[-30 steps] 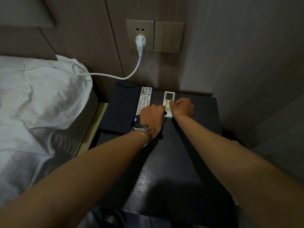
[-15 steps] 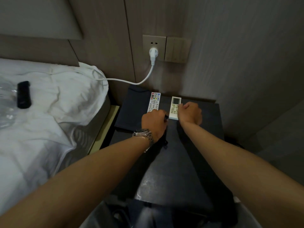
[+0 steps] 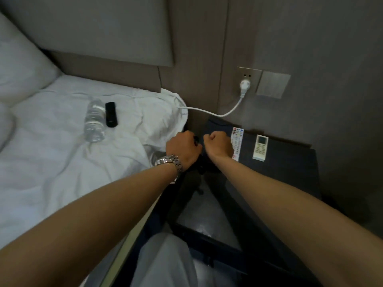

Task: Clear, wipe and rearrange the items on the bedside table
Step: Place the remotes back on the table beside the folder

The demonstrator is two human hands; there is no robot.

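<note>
The dark bedside table (image 3: pixel 290 183) stands right of the bed. A white TV remote (image 3: pixel 238 139) and a white air-conditioner remote (image 3: pixel 260 147) lie side by side near its back edge. My left hand (image 3: pixel 182 150), with a metal watch on the wrist, grips a dark cloth (image 3: pixel 199 166) over the table's left edge. My right hand (image 3: pixel 218 145) is a fist right beside it, gripping the same cloth, which hangs below both hands. A dark flat folder (image 3: pixel 215 126) lies behind my hands, partly hidden.
A clear water bottle (image 3: pixel 94 123) and a small black remote (image 3: pixel 111 114) lie on the white bed sheet (image 3: pixel 51 162). A white plug (image 3: pixel 244 85) sits in the wall socket; its cable (image 3: pixel 207 110) runs over the table's back corner to the bed.
My right hand has left the air-conditioner remote and moved left beside my left hand. Both hands shifted toward the table's left edge, and the view swung left over the bed.
</note>
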